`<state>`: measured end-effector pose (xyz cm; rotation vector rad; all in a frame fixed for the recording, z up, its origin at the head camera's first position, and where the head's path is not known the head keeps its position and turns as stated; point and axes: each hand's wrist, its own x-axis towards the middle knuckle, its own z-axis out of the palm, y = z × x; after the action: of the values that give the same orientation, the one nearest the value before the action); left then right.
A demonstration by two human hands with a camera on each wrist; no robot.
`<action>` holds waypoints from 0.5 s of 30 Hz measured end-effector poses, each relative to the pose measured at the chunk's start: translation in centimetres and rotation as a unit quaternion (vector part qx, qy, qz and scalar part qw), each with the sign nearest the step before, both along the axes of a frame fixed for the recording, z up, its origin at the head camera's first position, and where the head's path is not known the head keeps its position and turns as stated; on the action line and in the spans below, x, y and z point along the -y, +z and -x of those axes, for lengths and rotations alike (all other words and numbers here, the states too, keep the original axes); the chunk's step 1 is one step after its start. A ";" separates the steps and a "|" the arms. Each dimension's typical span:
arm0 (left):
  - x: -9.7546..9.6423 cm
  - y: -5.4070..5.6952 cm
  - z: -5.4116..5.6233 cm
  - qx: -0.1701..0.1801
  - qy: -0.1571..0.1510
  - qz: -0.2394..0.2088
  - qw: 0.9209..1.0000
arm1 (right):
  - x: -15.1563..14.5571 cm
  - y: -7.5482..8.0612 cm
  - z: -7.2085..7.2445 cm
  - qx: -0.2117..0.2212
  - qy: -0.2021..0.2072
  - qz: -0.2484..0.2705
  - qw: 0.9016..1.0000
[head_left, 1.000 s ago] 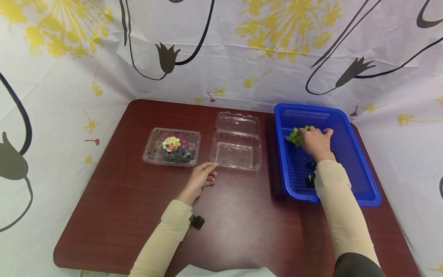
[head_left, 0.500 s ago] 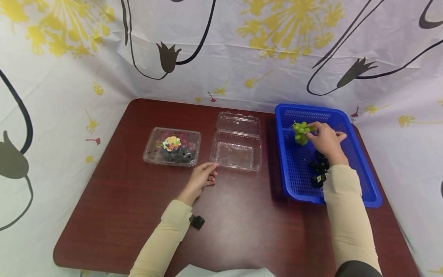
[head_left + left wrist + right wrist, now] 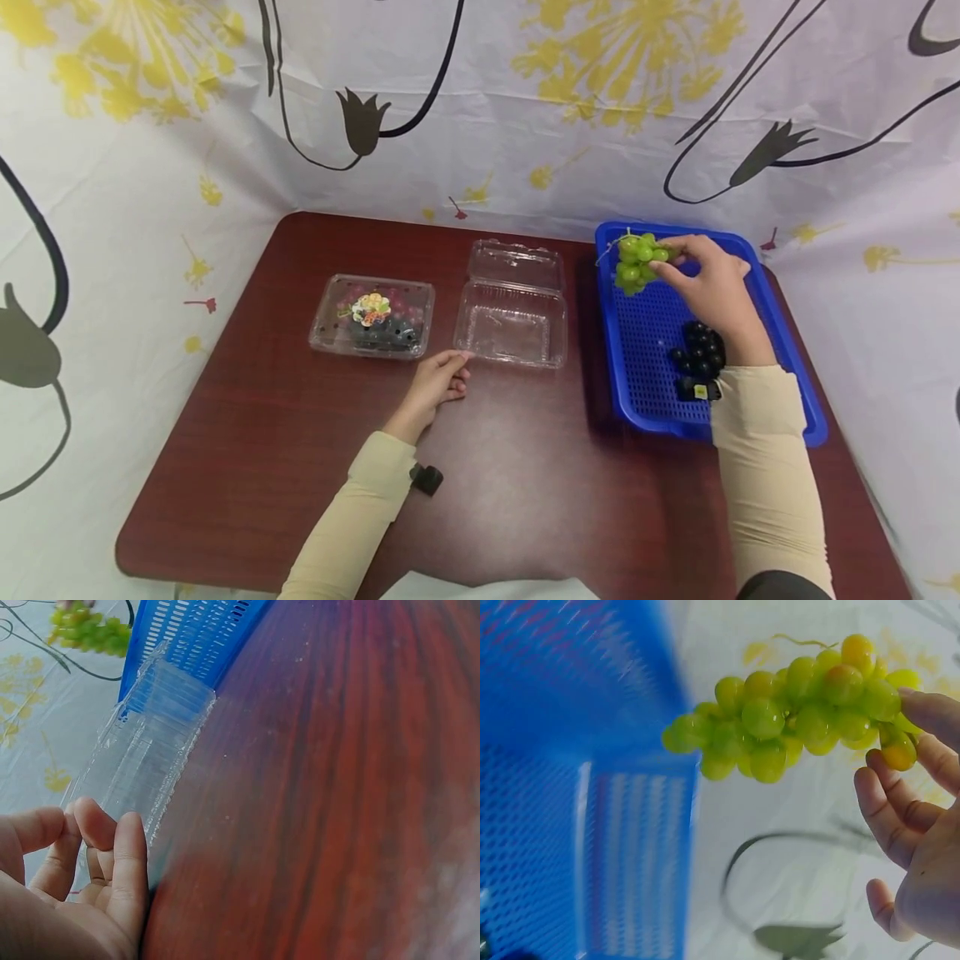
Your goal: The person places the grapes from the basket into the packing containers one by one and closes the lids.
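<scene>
White cloth printed with yellow flower bursts and dark tulip shapes (image 3: 480,175) lines the far side and both flanks of where the person is working. Before it sits a dark red-brown wood-grain table (image 3: 525,467) with rounded corners, its surface catching a soft shine near the middle.

Biggest on the tabletop is a deep blue rectangular basket of perforated plastic (image 3: 647,342), over on the person's right. Next comes a clear, hinged plastic box (image 3: 512,333), its lid tipped back away from the person, standing between the basket and a closed clear plastic box (image 3: 324,335) that has red and dark grapes showing through its top.

Both arms wear pale beige sleeves (image 3: 768,475). From one of them the right hand (image 3: 716,287) reaches over the basket, thumb and forefinger pinching a bunch of round green grapes (image 3: 637,262), the other fingers loosely bent. That bunch is held up at the basket's far left corner. Meanwhile the left hand (image 3: 438,383) pinches the near left corner of the hinged box, its remaining fingers curled under.

Black grapes (image 3: 697,350) lie on the basket floor, partly behind the right wrist. Smaller again is the colourful fruit sticker (image 3: 371,310) on the closed box.
</scene>
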<state>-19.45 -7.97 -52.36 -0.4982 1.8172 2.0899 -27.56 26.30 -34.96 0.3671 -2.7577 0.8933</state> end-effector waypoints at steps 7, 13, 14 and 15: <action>0.1 0.4 0.0 -0.007 -0.004 0.002 1.000 | 3.9 2.0 -1.3 -0.025 0.092 0.006 0.995; 0.1 0.3 0.0 -0.009 -0.002 -0.004 1.000 | 6.6 1.0 -1.4 0.002 0.168 -0.027 0.985; 0.1 0.3 0.0 -0.008 -0.002 -0.006 1.000 | 6.9 0.7 -1.3 0.014 0.174 -0.034 0.984; 0.1 0.3 0.0 -0.007 -0.002 -0.007 1.000 | 7.2 0.3 -1.3 0.025 0.179 -0.043 0.983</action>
<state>-19.40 -8.09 -52.11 -0.4771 1.8092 2.1069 -26.26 19.08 -34.64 0.8892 -2.8326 0.8688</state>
